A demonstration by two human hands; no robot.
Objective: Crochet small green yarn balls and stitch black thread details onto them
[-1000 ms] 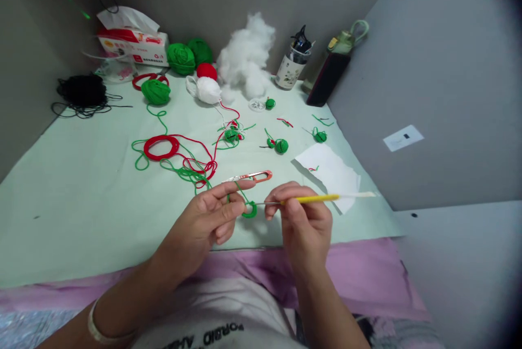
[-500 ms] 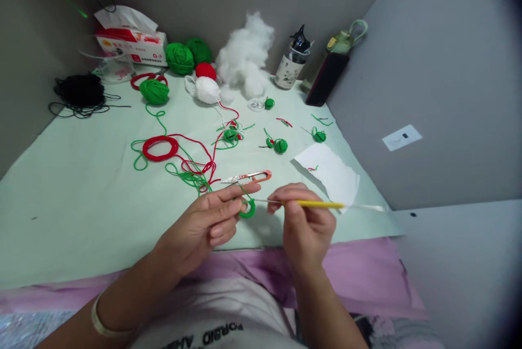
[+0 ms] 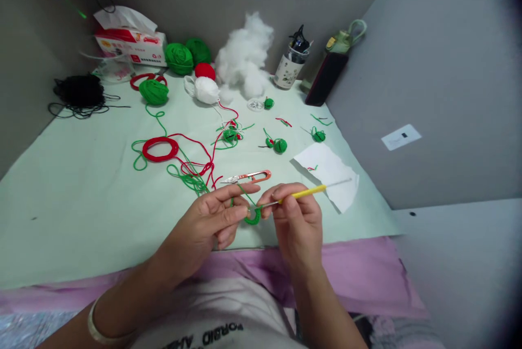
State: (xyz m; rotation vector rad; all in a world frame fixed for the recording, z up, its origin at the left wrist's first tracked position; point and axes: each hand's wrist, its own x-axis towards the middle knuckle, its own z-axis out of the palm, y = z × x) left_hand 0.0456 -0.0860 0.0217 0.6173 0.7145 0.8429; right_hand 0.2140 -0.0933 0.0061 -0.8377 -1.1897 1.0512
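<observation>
Between thumb and fingers, my left hand pinches a small curved piece of green crochet. A green strand runs from the stretched left index finger down to that piece. My right hand grips the yellow handle of a crochet hook, its thin metal shaft pointing left into the green work. The right fingertips are close beside the crochet piece; I cannot tell whether they touch it. Orange-handled thread snips lie on the table just beyond my hands.
Tangled green yarn and a red yarn coil lie left of the snips. Small green crocheted balls and torn white paper are to the right. White stuffing, yarn balls, a tissue box and a bottle stand behind.
My right hand has moved left, closer to the left hand. The hook's handle end has swung upward and away from me. The green piece has shifted slightly right and down.
</observation>
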